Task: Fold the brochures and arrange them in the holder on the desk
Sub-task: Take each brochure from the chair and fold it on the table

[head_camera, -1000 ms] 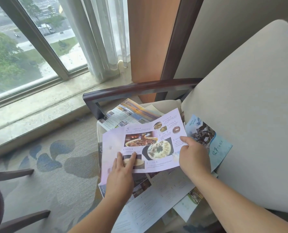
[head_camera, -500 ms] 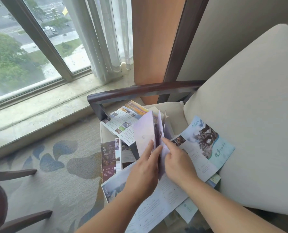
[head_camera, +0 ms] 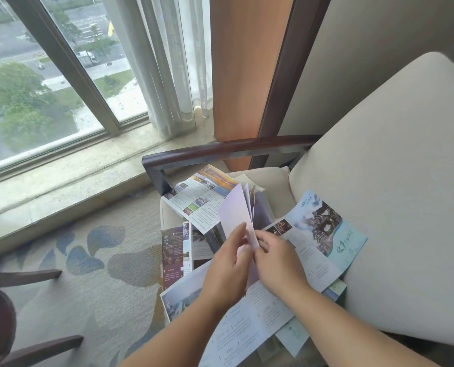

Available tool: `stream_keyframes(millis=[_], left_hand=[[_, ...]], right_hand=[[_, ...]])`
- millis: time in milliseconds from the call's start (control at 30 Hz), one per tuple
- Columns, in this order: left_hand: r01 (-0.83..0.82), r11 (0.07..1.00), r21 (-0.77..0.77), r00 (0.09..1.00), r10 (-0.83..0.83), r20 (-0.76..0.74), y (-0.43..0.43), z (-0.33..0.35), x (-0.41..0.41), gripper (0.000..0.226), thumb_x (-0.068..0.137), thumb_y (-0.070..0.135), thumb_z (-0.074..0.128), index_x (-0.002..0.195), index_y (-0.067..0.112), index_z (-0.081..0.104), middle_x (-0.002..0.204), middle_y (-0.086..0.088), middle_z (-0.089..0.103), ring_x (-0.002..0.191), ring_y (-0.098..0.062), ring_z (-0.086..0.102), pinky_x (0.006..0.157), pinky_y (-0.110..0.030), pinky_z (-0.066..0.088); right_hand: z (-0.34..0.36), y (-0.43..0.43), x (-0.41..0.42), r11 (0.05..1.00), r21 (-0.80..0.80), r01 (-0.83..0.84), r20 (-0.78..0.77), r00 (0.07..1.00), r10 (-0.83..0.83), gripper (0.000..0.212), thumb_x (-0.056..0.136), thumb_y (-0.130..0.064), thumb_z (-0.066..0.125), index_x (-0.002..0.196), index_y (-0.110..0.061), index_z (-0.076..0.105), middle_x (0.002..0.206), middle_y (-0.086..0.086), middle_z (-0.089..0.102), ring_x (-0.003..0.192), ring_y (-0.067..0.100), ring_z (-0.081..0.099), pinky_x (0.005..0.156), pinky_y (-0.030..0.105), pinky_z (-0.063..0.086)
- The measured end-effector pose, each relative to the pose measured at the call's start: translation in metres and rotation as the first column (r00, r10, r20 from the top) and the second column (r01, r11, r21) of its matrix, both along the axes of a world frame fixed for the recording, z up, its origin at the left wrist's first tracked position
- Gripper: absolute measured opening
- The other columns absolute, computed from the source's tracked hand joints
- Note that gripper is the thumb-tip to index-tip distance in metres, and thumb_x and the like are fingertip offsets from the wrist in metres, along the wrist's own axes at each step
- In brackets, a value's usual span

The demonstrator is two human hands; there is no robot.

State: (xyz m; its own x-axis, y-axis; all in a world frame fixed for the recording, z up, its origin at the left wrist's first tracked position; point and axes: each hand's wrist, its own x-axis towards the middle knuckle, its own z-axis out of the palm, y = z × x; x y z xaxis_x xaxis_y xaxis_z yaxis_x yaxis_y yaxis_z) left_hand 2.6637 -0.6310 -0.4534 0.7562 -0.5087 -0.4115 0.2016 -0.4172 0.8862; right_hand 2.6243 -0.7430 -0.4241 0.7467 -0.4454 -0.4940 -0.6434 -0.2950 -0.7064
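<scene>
Two hands meet on one pale lilac brochure (head_camera: 236, 210), which stands on edge just on the near side of the dark armrest (head_camera: 220, 149), its panels fanned apart at the top like a half-shut accordion. It looks to be thin glossy paper: next to no weight, floppy across a panel, stiff only along its creases, and probably slick enough for the panels to slide out of line. I would judge the best hold to be low down, where the layers come together, with a thumb on one face and fingers on the other. That way the stack can be squeezed flat and the creases run down; a hold at the loose top would only let it splay. The left hand (head_camera: 228, 263) is curled round the lower part, fingers lying against the outer panel. The right hand (head_camera: 276, 258) pinches the lower edge from the other side, thumb and fingers closed on the paper. Both grip the brochure and nothing else. Below them, also nearer than the armrest, unfolded sheets (head_camera: 199, 197) lie overlapping on the seat (head_camera: 268, 178), a blue one (head_camera: 323, 234) off toward the armrest's rear end. No holder or desk shows from here.
</scene>
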Motion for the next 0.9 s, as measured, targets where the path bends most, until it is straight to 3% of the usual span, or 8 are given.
stream_keyframes(millis=[133,200,300,433,600,667,800,900], left_hand=[[-0.129,0.98,0.152,0.984,0.145,-0.101,-0.013,0.016,0.021,0.057,0.083,0.058,0.044,0.133,0.031,0.048,0.12,0.012,0.063,0.11,-0.01,0.059,0.096,-0.036,0.045],[-0.172,0.965,0.2,0.978,0.191,-0.079,-0.013,0.024,0.029,0.025,0.084,0.038,0.049,0.103,0.025,0.06,0.094,0.007,0.07,0.088,-0.015,0.065,0.086,-0.045,0.052],[-0.242,0.949,0.2,0.959,0.266,-0.098,-0.009,0.031,0.034,0.02,0.086,0.015,0.044,0.095,0.02,0.061,0.089,-0.002,0.072,0.086,-0.025,0.067,0.081,-0.049,0.055],[-0.319,0.948,0.005,0.927,0.313,-0.207,0.008,0.048,0.029,0.028,0.092,0.006,0.046,0.1,0.022,0.067,0.091,-0.002,0.075,0.08,-0.021,0.071,0.061,-0.033,0.056],[-0.325,0.926,-0.191,0.918,0.261,-0.299,0.039,0.064,0.022,0.025,0.088,0.012,0.053,0.1,0.023,0.071,0.096,-0.01,0.075,0.082,-0.025,0.072,0.062,-0.027,0.054],[-0.401,0.899,-0.175,0.898,0.348,-0.268,0.056,0.069,0.022,0.021,0.09,0.016,0.055,0.095,0.027,0.072,0.092,-0.008,0.075,0.08,-0.023,0.072,0.062,-0.028,0.054],[-0.6,0.795,-0.087,0.8,0.596,-0.067,0.101,0.082,0.029,0.022,0.099,0.027,0.05,0.086,0.022,0.066,0.084,-0.005,0.073,0.077,-0.022,0.071,0.066,-0.039,0.056],[-0.675,0.737,-0.029,0.734,0.676,0.066,0.151,0.093,0.033,0.026,0.101,0.031,0.043,0.087,0.018,0.061,0.081,-0.005,0.071,0.073,-0.019,0.069,0.064,-0.036,0.057]], right_hand=[[0.008,0.016,-0.012,0.965,-0.179,-0.193,0.025,0.979,0.2,0.027,0.093,-0.023,0.042,0.109,-0.038,0.057,0.076,-0.013,0.063,0.07,0.004,0.057,0.053,0.028,0.043],[0.01,0.023,-0.019,0.943,-0.176,-0.284,0.036,0.955,0.294,0.017,0.088,-0.023,0.044,0.1,-0.031,0.054,0.074,-0.009,0.059,0.068,0.009,0.055,0.057,0.034,0.045],[0.013,0.021,-0.02,0.942,-0.075,-0.327,0.073,0.941,0.332,0.024,0.088,-0.03,0.047,0.109,-0.036,0.055,0.1,-0.023,0.06,0.093,0.003,0.057,0.073,0.028,0.05],[0.02,0.003,0.002,0.988,-0.145,-0.048,0.091,0.994,0.061,0.046,0.092,-0.039,0.057,0.136,-0.03,0.048,0.128,-0.015,0.049,0.123,0.009,0.048,0.096,0.03,0.043],[0.035,-0.007,0.038,0.941,0.226,0.252,0.035,0.963,-0.267,0.022,0.096,-0.04,0.054,0.095,-0.019,0.063,0.096,0.005,0.071,0.082,0.02,0.069,0.076,0.041,0.056],[0.04,0.008,0.046,0.956,0.214,0.202,0.071,0.973,-0.221,0.026,0.097,-0.037,0.052,0.091,-0.016,0.066,0.091,0.005,0.072,0.085,0.026,0.069,0.076,0.044,0.057],[0.048,0.067,0.06,0.998,0.065,0.016,0.158,0.987,-0.026,0.02,0.099,-0.031,0.052,0.085,-0.02,0.06,0.085,-0.008,0.067,0.074,0.002,0.058,0.056,0.017,0.039],[0.059,0.123,0.067,0.993,0.104,-0.055,0.194,0.98,0.033,0.023,0.099,-0.03,0.052,0.081,-0.019,0.057,0.08,-0.01,0.065,0.073,0.005,0.059,0.051,0.014,0.038]])
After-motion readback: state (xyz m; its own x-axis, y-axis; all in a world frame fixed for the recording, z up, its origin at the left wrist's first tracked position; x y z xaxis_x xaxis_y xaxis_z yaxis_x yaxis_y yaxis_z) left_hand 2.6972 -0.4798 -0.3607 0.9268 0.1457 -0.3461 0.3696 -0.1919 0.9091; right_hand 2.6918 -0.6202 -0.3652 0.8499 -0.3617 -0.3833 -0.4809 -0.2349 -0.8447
